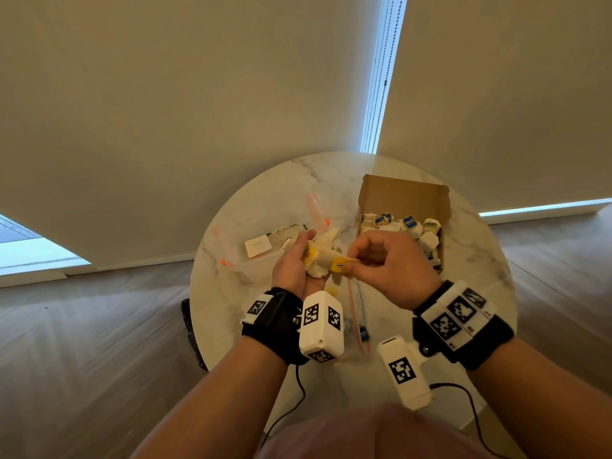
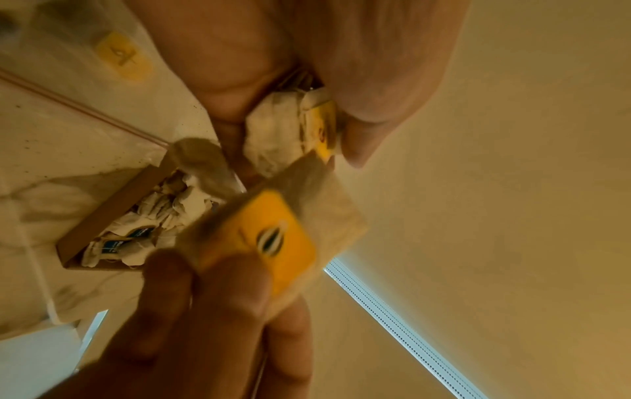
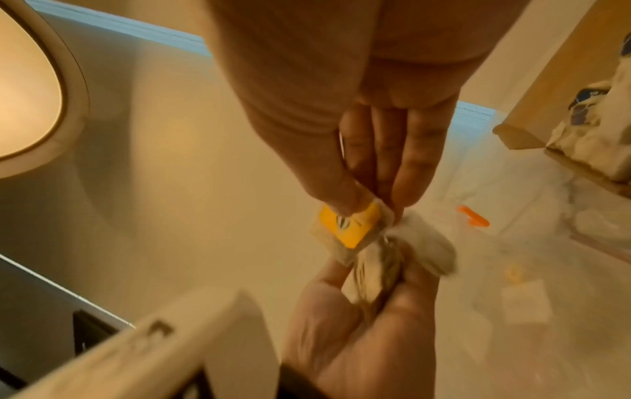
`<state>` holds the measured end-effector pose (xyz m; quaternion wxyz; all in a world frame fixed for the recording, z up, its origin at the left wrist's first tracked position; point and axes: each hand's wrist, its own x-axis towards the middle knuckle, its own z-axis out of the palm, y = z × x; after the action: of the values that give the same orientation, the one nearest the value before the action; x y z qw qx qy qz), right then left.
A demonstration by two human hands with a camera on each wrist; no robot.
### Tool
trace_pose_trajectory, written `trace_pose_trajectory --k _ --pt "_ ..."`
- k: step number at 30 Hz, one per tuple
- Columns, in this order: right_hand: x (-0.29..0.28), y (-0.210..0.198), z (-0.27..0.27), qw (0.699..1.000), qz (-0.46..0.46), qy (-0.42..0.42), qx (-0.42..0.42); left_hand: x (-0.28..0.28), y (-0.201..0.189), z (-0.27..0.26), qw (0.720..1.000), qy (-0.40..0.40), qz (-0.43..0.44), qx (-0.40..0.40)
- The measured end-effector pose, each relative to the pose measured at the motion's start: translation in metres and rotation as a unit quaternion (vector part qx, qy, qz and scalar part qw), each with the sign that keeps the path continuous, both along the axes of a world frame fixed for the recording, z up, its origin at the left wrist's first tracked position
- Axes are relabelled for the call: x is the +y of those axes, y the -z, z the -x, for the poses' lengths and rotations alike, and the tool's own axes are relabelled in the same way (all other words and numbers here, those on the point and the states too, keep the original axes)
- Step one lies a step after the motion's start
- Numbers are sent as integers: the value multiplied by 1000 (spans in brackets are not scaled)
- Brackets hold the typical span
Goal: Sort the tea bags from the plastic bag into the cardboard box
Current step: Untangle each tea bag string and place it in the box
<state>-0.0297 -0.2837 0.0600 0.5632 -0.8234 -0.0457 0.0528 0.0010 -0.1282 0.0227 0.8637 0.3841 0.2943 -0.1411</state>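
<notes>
Yellow-tagged tea bag (image 1: 341,264) is pinched between thumb and fingers (image 3: 406,172) of the right hand (image 1: 387,266), held above the desk (image 1: 291,180) near its centre. From that pinch the cardboard box (image 1: 402,193) lies toward 1 o'clock in the head view, close by, its open top facing up and its long axis running roughly 12 to 6. The right hand is clearly the nearer of the two to the box.

Left hand (image 1: 293,263), palm up, sits just beside the right at 9 o'clock, fingers curled around a clump of further tea bags (image 2: 276,135). The pinched bag touches or nearly touches that clump; motion blur in both wrist views prevents telling whether a string joins them.

Appearance of the held bag: pale, papery, flat pouch with a square yellow label bearing a dark oval mark. It appears limp and light. The box already holds many pale bags, several with blue tags (image 1: 409,222), filling much of the floor.

Plastic bag (image 1: 261,256) lies on the desk at 10 o'clock from the hands, clear, with an orange closure strip; a white label shows inside it. A second clear zip bag (image 1: 359,321) lies on the desk at 6 o'clock.

Judgement: a short carry toward 1 o'clock, then release over the box.
</notes>
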Motion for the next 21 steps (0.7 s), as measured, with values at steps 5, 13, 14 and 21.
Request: trace_pose_trajectory --k 5,13,14,21 --pt "-20 -5 -6 1000 9 6 -8 0 -1 1 999 23 18 17" --pt "-41 -13 -17 986 133 -61 -74 -4 -15 1 993 110 -18 -46" --pt "-42 -14 -18 980 160 -85 -86 -4 -18 0 990 124 -23 -56" --pt "-30 -15 -28 972 120 -122 -160 5 -27 -5 974 204 -41 -89"
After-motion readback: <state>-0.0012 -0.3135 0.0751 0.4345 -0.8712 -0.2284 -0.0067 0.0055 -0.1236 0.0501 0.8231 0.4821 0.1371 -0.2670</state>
